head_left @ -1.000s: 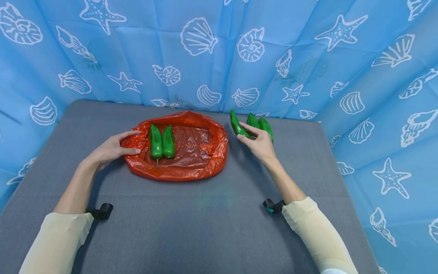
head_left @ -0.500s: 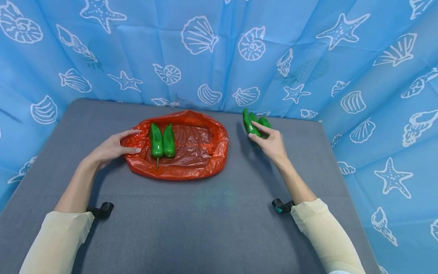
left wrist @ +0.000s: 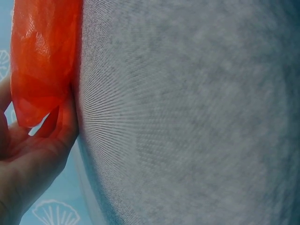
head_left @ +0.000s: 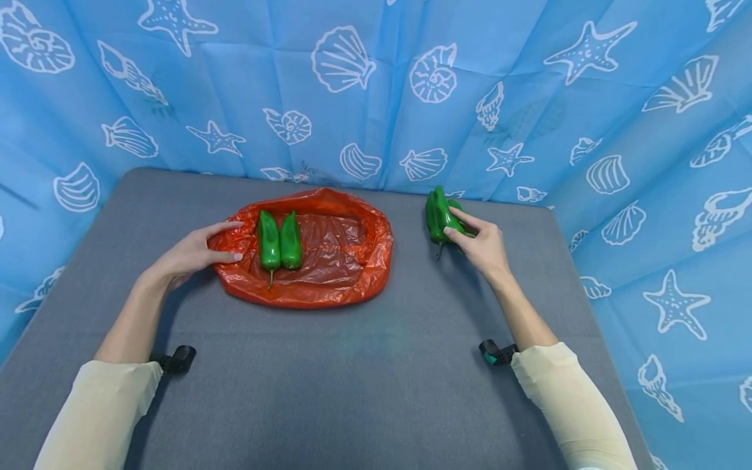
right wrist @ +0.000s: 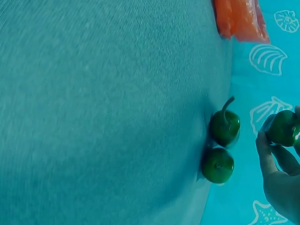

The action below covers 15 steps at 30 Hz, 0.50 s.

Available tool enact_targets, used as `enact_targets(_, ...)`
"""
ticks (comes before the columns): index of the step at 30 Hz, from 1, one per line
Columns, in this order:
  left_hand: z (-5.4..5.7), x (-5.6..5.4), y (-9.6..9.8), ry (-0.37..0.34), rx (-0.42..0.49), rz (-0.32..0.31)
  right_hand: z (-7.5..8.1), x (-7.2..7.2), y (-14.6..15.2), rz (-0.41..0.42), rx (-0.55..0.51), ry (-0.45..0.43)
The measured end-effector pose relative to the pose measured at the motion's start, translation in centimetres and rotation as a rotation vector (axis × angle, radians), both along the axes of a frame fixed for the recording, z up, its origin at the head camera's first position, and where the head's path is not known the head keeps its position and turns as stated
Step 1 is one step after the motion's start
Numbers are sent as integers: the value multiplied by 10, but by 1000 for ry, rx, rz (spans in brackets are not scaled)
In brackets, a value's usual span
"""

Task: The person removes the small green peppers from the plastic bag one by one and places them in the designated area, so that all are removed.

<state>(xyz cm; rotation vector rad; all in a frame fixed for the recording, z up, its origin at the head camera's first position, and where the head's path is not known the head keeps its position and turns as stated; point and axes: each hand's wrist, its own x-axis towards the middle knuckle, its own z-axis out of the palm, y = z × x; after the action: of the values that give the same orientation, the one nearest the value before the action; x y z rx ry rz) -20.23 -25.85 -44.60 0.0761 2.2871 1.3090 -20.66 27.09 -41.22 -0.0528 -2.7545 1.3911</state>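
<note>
My left hand (head_left: 190, 253) grips the left side of a red plastic bag (head_left: 329, 297), thumb and fingers around its rolled rim. Inside the bag, toward its left, two green peppers (head_left: 269, 245) lie side by side, one with its stem showing. My right hand (head_left: 486, 247) pinches another green pepper (right wrist: 283, 127) between thumb and fingers, raised above the table in the right wrist view. Two more green peppers (right wrist: 225, 129) rest on the table beside it; in the head view the held pepper partly covers them.
A grey cloth-covered table (head_left: 352, 391) carries everything. Blue curtain (head_left: 376, 85) with white shells and starfish hangs along its back and right edges. Black wrist straps (head_left: 179, 360) sit near both sleeves.
My right hand has moved right with its pepper, away from the bag and over the two peppers on the table. My left hand has stayed on the bag.
</note>
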Motion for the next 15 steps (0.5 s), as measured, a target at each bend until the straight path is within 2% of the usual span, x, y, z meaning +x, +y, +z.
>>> enact_targets(15, 0, 1, -2, 18, 19, 1, -1, -1, 20, -39, 26, 1)
